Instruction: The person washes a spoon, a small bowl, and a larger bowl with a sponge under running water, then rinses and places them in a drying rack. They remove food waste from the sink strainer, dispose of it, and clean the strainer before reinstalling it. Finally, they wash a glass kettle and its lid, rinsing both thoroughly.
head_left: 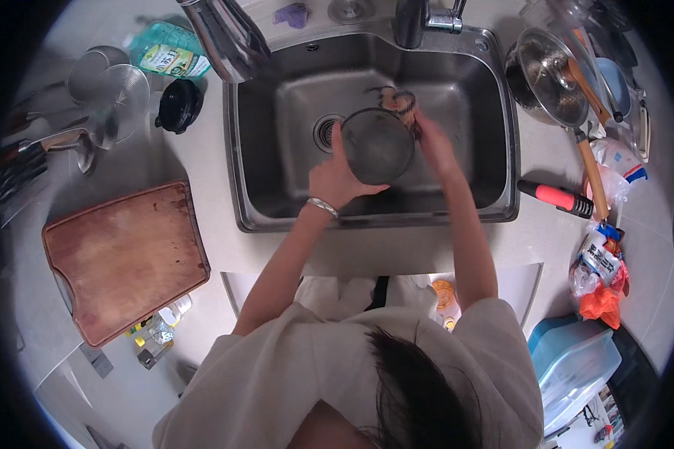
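Over the stainless steel sink (pixel 292 174), my left hand (pixel 334 177) holds a round, clear bowl or lid (pixel 377 147), its thumb and fingers spread around the left and lower rim. At the upper right rim of this round piece, my right hand (pixel 432 140) grips a brown and dark patterned cloth or scrubber (pixel 399 104), blurred, so its kind is uncertain. The sink drain (pixel 328 133) lies just left of the round piece. A silver bracelet circles my left wrist.
The faucet (pixel 410 25) stands behind the sink. A wooden cutting board (pixel 126 261) and black lid (pixel 180 106) lie left. At right are a lidded pan (pixel 545 78), a red-and-black handled tool (pixel 556 197), and plastic bags (pixel 601 261). A green bottle (pixel 171 50) is back left.
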The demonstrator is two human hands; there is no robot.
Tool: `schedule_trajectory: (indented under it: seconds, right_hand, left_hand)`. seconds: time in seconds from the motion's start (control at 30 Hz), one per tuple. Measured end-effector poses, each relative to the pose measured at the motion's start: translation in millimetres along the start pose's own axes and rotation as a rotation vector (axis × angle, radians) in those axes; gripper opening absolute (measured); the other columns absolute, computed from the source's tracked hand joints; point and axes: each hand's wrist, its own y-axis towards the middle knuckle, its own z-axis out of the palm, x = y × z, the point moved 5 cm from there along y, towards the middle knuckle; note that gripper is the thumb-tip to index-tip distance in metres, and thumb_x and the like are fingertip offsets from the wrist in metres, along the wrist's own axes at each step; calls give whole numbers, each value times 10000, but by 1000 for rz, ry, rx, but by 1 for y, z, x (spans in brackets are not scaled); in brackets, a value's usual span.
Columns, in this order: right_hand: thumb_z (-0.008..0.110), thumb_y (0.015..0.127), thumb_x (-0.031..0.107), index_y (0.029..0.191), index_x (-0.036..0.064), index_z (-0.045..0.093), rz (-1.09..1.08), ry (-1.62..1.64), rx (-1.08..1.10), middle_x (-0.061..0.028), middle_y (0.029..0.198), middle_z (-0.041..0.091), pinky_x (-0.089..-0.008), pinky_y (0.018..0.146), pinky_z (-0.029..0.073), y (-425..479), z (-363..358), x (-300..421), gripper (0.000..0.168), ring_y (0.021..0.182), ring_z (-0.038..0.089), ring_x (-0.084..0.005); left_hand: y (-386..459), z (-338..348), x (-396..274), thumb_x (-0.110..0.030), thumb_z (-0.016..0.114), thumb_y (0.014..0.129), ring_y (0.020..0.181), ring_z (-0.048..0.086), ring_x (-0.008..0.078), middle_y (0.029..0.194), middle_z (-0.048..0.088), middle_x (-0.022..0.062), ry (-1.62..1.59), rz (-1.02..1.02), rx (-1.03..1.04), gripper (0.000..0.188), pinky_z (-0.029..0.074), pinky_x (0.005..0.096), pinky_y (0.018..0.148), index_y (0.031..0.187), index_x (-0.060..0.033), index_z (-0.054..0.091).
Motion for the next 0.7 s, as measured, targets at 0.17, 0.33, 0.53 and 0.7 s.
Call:
schedule_trajectory:
  seconds: [0.17, 0.33, 0.53, 0.7]
  right_hand:
    - [392, 905, 327, 1267, -16, 361, -137, 179, -437, -78, 1230, 448, -259, 999, 190, -65, 16, -34, 499, 1152, 359, -160]
    - [406, 898, 326, 1220, -12, 428, -138, 54, -190, -72, 1175, 496, -251, 950, 281, -28, 15, -5, 467, 1092, 429, -150]
    - [411, 897, 329, 1166, 29, 502, 84, -66, 284, -65, 1138, 529, -252, 913, 330, 34, 38, 22, 413, 1040, 478, -156]
    - [383, 916, 280, 1250, 42, 413, -224, -263, -86, -85, 1270, 423, -269, 983, 266, -10, 17, 7, 412, 1163, 387, -171]
  left_hand:
    - [6, 5, 7, -603, 735, 436, 641, 618, 314, 694, 615, 153, 24, 18, 5, 1294, 494, 359, 547, 1320, -3, 5]
    - [5, 5, 12, -615, 731, 435, 650, 619, 315, 701, 613, 158, 1, 72, -23, 1289, 498, 364, 561, 1314, 15, 28]
    - [7, 5, 7, -653, 709, 428, 592, 614, 324, 590, 582, 147, 40, 103, -51, 1305, 496, 364, 534, 1303, 41, 34]
    - [8, 4, 8, -641, 713, 428, 642, 619, 305, 694, 613, 152, 76, 24, 28, 1279, 490, 352, 554, 1312, 17, 65]
